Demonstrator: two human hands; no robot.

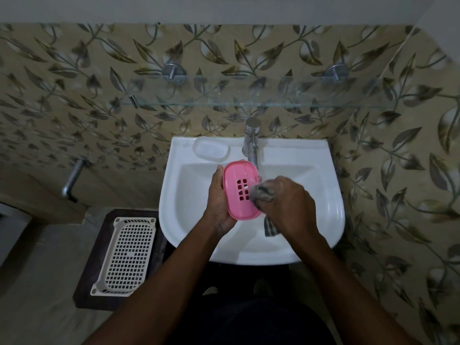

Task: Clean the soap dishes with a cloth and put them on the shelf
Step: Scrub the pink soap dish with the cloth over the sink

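Observation:
My left hand (219, 202) grips a pink soap dish (236, 181) over the white sink basin (189, 195); its slotted underside faces up. My right hand (286, 202) is closed on a grey striped cloth (262, 191), which presses against the dish's right edge, and one cloth end hangs below the hand. A white soap dish (211, 150) rests on the sink's back ledge, left of the tap. A glass shelf (249, 95) runs along the wall above the sink.
A chrome tap (251, 143) stands at the back middle of the sink, close to the pink dish. A cream plastic basket (127, 252) sits on a dark stool at the lower left. Another wall tap (72, 180) projects at the left.

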